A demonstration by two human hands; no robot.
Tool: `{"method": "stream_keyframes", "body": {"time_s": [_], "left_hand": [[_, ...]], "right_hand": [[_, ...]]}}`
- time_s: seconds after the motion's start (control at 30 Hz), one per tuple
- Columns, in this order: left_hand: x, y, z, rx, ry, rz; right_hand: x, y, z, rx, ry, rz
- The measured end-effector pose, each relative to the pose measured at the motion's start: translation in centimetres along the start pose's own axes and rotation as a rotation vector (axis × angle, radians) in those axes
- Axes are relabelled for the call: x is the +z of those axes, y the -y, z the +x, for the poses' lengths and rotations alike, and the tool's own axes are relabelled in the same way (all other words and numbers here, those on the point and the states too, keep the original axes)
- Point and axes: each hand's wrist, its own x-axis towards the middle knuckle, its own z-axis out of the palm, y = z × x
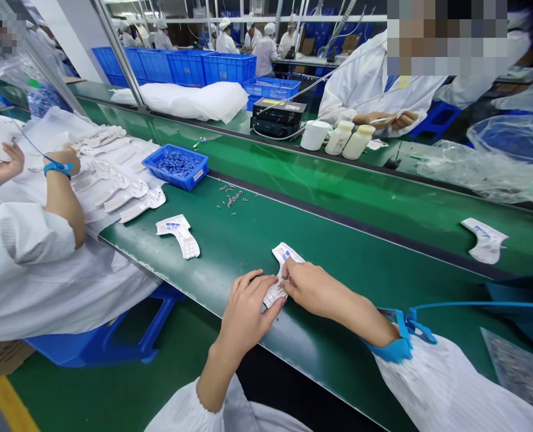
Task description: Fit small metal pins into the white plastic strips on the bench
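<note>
A white plastic housing half (286, 252), curved like a handle with blue parts set inside, lies on the green work surface in front of me. My left hand (247, 309) holds its lower end between the thumb and the outstretched fingers. Over the middle of the same piece my right hand (314, 288) is closed, thumb and forefinger pinched down at the shell; whatever sits between those fingertips is hidden. A similar housing half (179, 235) rests to the left, and another white housing half (485, 240) lies on the green belt at the far right.
A blue bin (176, 167) of small blue parts stands at the back left, near scattered small metal pieces (233, 198). White shells (134, 201) lie beside a co-worker's arm (66, 198). A bag of small parts (521, 372) is at right; a blue cord runs from my right wristband (395, 345).
</note>
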Motion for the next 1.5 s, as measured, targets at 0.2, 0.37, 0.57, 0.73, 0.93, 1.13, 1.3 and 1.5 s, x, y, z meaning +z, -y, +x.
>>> {"method": "stream_keyframes", "body": {"time_s": [0.2,0.37,0.57,0.73,0.93,1.13,1.3,1.5], "left_hand": [[0.0,0.0,-0.1,-0.012,0.015,0.003],[0.0,-0.1,0.0,-0.007,0.007,-0.005],[0.0,0.0,-0.1,-0.017,0.006,-0.008],[0.2,0.0,-0.1,-0.017,-0.011,-0.008],[0.1,-0.2,0.0,-0.038,-0.01,-0.017],[-0.5,-0.2,-0.2,-0.035,0.046,-0.067],[-0.6,-0.3,-0.2,-0.016,0.042,-0.071],[-0.3,-0.2,-0.2,0.01,-0.07,-0.123]], "right_hand": [[0.1,-0.5,-0.3,-0.032,-0.045,0.066],[1.1,-0.5,-1.2,-0.069,-0.154,0.045],[2.0,0.6,-1.8,-0.066,-0.191,-0.104],[2.0,1.7,-2.2,-0.134,-0.199,-0.334],[2.4,1.2,-2.6,-0.269,-0.286,-0.431],[2.6,0.4,-2.2,-0.316,-0.266,-0.436],[2.6,-0.2,-1.9,-0.305,-0.213,-0.374],[2.0,-0.9,-2.2,-0.322,-0.192,0.001]]}}
